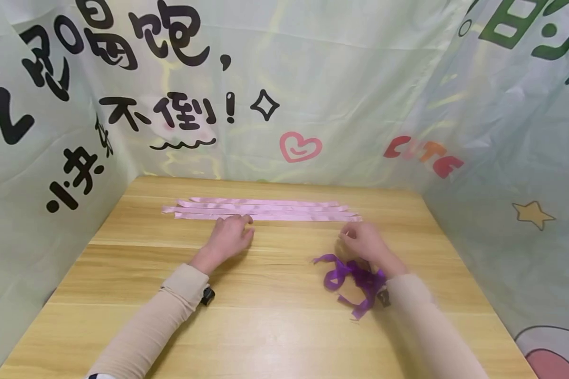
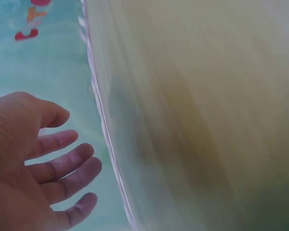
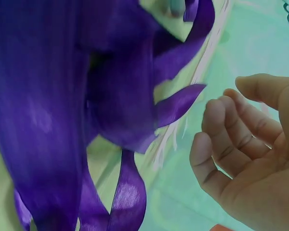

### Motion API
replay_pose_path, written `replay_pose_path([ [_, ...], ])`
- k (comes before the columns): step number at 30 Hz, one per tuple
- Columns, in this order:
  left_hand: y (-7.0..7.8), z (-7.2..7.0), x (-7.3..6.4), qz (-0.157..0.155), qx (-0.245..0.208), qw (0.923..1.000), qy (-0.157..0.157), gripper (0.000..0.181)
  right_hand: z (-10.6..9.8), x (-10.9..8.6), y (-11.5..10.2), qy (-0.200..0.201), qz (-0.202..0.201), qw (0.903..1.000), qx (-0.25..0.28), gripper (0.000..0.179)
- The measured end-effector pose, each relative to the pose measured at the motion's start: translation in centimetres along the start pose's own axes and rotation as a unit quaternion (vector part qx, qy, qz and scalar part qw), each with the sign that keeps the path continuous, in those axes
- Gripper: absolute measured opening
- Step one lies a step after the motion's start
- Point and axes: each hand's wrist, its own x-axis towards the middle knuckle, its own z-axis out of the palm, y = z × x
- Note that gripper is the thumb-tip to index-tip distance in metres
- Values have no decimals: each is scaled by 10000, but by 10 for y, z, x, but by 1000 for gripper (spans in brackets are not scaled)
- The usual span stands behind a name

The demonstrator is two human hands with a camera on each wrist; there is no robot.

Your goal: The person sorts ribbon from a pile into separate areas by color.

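Observation:
Several pink ribbon strips (image 1: 289,216) lie side by side, stretched across the back of the table. My left hand (image 1: 229,236) hovers at their near edge, left of their middle. In the left wrist view its fingers (image 2: 62,166) are loosely bent, apart, with nothing held. My right hand (image 1: 366,242) is just below the strips' right end. The right wrist view shows its fingers (image 3: 233,139) relaxed, thumb apart, holding nothing. A tangled heap of purple ribbon (image 1: 372,281) lies under and beside the right wrist, looming large in the right wrist view.
The wooden table (image 1: 275,326) meets printed cloth walls (image 1: 351,95) at the back and both sides. A small dark device (image 1: 207,296) sits on the left wrist, at the cuff of a beige sleeve (image 1: 147,321).

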Motion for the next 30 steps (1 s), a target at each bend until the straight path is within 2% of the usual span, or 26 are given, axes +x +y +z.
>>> replay_pose_path([
  [3,12,6,2,254,-135,9991,-299,31,3,-6,-3,-194,-67,9997,127,14],
  [7,26,13,4,586,-252,9961,-615,31,8,-13,-4,-358,66,9993,76,15],
  [13,50,16,11,839,-509,9907,-945,31,11,-20,-9,-484,264,9985,-15,27],
  [18,78,19,20,1044,-762,9830,-1301,36,12,-26,-13,-619,244,9978,66,27],
  [24,111,27,31,1099,-936,9751,-1681,40,16,-32,-16,-755,479,9960,75,21],
  [30,131,40,40,1072,-1002,9716,-1855,40,17,-39,-19,-736,544,9958,67,19],
])
